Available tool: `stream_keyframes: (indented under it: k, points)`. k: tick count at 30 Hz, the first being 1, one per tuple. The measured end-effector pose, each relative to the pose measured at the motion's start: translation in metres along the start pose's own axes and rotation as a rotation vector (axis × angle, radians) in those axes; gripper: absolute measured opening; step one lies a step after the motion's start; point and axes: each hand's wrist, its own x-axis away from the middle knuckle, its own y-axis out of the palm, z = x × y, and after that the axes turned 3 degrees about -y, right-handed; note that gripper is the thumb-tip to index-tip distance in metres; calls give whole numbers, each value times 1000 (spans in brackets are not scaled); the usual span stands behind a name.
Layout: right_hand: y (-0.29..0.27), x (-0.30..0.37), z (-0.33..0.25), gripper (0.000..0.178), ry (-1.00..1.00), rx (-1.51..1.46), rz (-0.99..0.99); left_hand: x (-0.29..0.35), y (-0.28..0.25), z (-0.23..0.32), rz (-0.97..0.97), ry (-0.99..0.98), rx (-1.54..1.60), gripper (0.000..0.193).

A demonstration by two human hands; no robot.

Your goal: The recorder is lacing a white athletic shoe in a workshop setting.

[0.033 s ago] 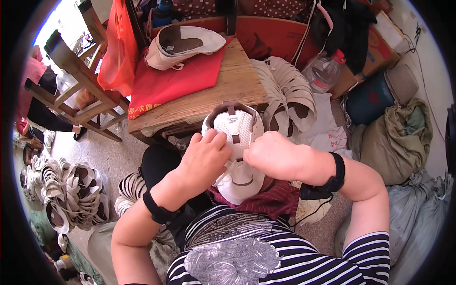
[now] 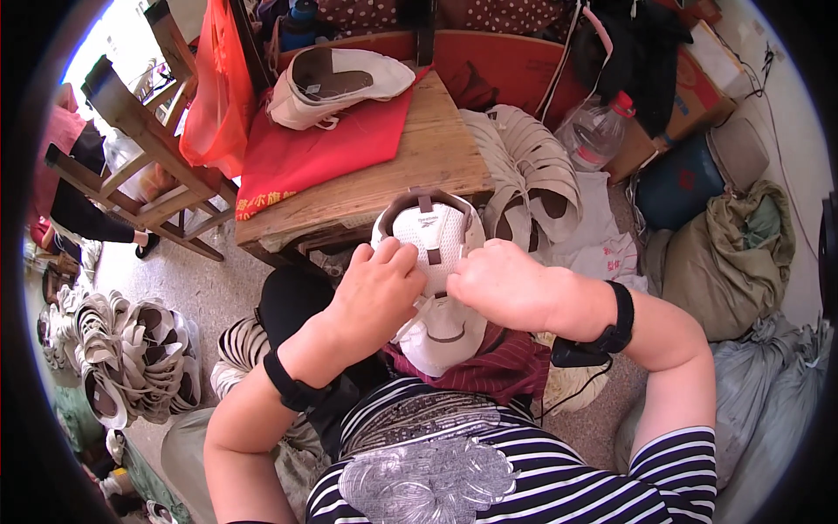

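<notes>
A white shoe upper with brown collar lining and brown tabs rests over my lap, its toe toward my body. My left hand has its fingers curled over the upper's left edge. On the opposite edge, my right hand is closed in a pinch at the middle of the upper. Whatever lies between the right fingertips is hidden, apart from the upper's edge. Below the toe is a dark red striped cloth. A similar white shoe lies on a red bag atop the wooden table.
Stacked shoe uppers stand right of the table, with another pile on the floor at left. A clear bottle and an olive sack are at right. Wooden stools and another person's legs are at left.
</notes>
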Motion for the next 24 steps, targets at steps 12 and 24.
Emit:
stream_keyframes:
  k: [12,24]
  points:
    - [11,13,6,42,23,-31,469,-4,12,8,120,-175,238,12]
    - [15,12,29,19,-149,-98,425,-2,21,17,317,-76,421,11]
